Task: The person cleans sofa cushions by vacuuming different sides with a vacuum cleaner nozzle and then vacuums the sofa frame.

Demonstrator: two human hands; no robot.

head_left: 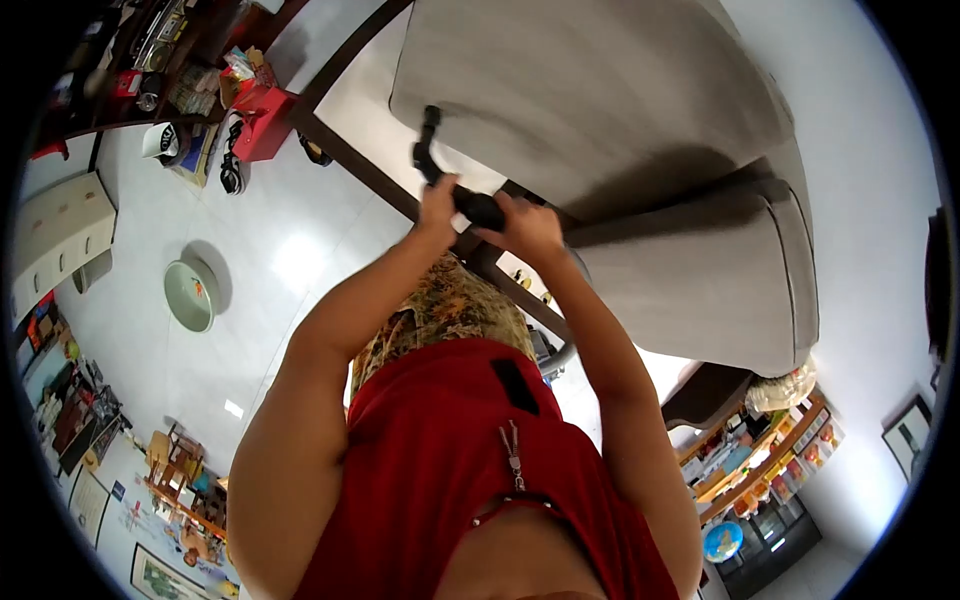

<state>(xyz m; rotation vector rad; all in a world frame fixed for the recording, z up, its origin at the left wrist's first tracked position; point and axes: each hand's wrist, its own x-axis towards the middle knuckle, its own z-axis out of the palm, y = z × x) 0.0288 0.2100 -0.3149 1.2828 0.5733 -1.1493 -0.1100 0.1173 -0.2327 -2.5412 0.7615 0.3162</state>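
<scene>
Both hands are on a black, tube-like tool (482,211) with a bent black end (428,155) that reaches up over the pale surface beside the grey sofa cushion (600,90). My left hand (438,208) is closed round its narrower part. Just to the right, my right hand (527,228) grips the thicker rear part. A grey hose (575,262) shows partly behind the right forearm. Below the tool runs the dark wooden frame (370,172) of the sofa.
A second grey cushion (700,270) lies at the right. On the white floor at the left stands a green basin (190,295). A red box (264,122) and shoes are near the shelves at upper left. A globe (722,541) is at lower right.
</scene>
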